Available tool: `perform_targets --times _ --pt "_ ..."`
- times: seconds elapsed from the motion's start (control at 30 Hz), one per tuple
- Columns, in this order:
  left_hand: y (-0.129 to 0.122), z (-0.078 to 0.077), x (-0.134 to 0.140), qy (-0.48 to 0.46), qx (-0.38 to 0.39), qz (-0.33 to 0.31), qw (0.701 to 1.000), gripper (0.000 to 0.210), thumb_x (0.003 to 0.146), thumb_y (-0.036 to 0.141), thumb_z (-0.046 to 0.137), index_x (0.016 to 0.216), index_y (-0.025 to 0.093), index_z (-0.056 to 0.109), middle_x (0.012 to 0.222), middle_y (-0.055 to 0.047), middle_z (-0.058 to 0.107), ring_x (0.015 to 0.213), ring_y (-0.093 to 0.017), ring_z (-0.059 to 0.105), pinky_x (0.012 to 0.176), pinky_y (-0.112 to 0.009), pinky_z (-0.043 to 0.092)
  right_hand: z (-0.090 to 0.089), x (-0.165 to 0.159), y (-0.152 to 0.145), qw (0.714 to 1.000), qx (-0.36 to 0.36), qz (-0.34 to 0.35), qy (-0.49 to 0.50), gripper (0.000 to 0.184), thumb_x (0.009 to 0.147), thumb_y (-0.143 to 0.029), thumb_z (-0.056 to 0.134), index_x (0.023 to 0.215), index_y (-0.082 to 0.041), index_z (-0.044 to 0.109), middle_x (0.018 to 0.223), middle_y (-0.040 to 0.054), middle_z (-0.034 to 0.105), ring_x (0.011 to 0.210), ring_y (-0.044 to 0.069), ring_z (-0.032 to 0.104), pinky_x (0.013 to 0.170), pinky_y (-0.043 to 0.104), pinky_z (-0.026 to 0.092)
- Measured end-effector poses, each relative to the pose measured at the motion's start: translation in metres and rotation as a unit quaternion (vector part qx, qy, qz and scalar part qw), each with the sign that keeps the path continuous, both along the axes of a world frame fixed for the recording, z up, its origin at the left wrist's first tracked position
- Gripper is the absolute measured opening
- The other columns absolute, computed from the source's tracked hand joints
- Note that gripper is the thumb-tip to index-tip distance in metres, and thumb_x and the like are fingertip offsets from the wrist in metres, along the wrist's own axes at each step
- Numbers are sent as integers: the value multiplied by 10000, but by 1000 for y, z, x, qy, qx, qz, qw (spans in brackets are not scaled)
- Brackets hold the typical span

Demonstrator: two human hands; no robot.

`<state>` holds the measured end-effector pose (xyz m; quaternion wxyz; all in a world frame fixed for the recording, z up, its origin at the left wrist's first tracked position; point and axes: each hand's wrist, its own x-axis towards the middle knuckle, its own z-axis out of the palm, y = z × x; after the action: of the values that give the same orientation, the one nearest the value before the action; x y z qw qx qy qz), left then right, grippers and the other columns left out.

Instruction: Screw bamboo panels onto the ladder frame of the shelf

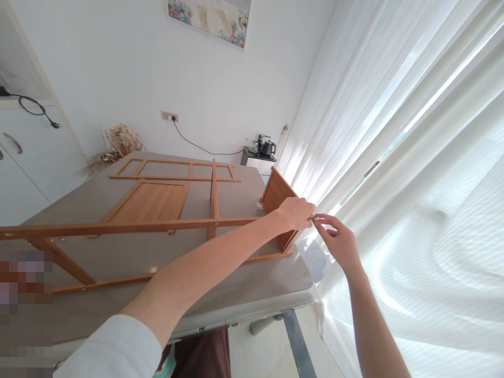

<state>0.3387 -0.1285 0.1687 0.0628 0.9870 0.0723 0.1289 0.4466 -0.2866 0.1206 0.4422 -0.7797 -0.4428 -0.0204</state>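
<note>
The right hand (336, 239) has thumb and forefinger pinched together on a small piece (314, 217), too small to make out, just beside the left hand. Its forearm rises from five o'clock. The left hand (296, 212) is bent over the top edge of an upright panel (275, 191), its arm reaching in from seven o'clock; whether its grip is closed on anything cannot be told, the fingers being hidden. From the panel, a wooden frame (149, 227) runs toward nine o'clock across the grey table (240, 202). A flat panel (151, 202) lies beyond it at nine o'clock, a loose frame (175, 179) at ten. Farther out, a kettle (269, 149) stands at eleven, a picture (208, 16) hangs above, and white curtains (433, 173) fill two to four.
</note>
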Motion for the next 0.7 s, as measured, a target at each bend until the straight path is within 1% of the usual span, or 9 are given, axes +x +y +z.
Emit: perform_targets --times 0.1,0.2,0.27,0.37,0.43,0.5,0.6,0.7 --pt "-3 -1 1 -6 22 -4 1000 262 917 310 514 1085 150 636 1024 -132 702 957 -291 683 776 -370 520 -2 1 0 1000 7 -3 -2 442 842 -611 633 1115 -267 673 1043 65 737 555 112 551 490 250 422" --pt "-3 -3 1 -22 29 -24 999 291 956 278 476 1226 199 550 1046 -116 700 977 -280 676 765 -360 511 -5 3 1 999 38 -12 -16 435 826 -630 648 1020 -241 661 1020 71 736 653 146 624 586 273 481" --pt "-3 -5 0 -24 27 -37 999 297 981 268 447 1274 249 496 1055 -96 700 982 -265 674 756 -347 502 -6 4 2 999 46 -14 -16 431 820 -636 655 988 -239 654 1010 66 736 695 155 647 619 276 492" --pt "-2 -5 1 -12 25 -43 999 233 999 273 420 1201 272 535 1034 -73 707 958 -246 677 757 -335 488 -6 4 3 999 46 -15 4 452 806 -639 674 1023 -243 646 1032 77 739 686 157 648 566 266 470" --pt "-1 -6 2 -8 28 -44 999 233 999 277 416 1171 268 572 1026 -70 712 940 -241 678 764 -338 482 -6 4 3 998 51 -18 19 474 796 -639 685 1048 -240 636 1040 91 741 673 161 645 537 264 459" --pt "-1 -6 4 -9 34 -44 998 254 998 282 415 1164 267 607 1035 -75 714 941 -248 677 765 -347 480 -6 3 3 998 52 -20 29 480 791 -637 690 1048 -236 633 1026 94 743 667 163 646 543 268 465" --pt "-1 -6 6 -15 44 -38 998 255 992 297 435 1123 271 653 1040 -76 716 948 -258 673 767 -355 478 -7 3 3 998 42 -30 30 468 782 -639 697 1009 -233 645 963 74 740 666 164 650 578 274 475" --pt "-3 -5 6 -22 48 -30 998 225 982 290 463 1072 262 668 1011 -73 719 942 -254 669 776 -346 473 -9 6 2 998 29 -59 11 464 774 -660 689 929 -224 659 856 55 719 644 165 636 588 279 464"
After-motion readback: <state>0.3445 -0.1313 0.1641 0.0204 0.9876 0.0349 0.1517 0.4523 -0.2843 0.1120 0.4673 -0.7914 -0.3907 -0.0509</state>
